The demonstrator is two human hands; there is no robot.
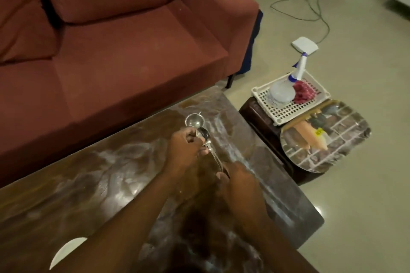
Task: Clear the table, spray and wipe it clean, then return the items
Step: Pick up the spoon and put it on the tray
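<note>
Over the brown marbled tabletop (93,184) both hands meet on a small bunch of steel spoons (203,135); how many cannot be told. Their long axis runs from 11 o'clock to 5 o'clock, bowls pointing away toward the sofa (133,51) and handles toward the person. The left grip (184,146) is curled round the necks just below the bowls, and the right grip (235,176) is curled round the handle ends. A small steel bowl (192,120) sits on the tabletop just beyond the left fingers, at 11 o'clock. At 2 o'clock, off the tabletop, a white basket (286,114) holds a spray bottle (281,93) and a red cloth (302,93).
</note>
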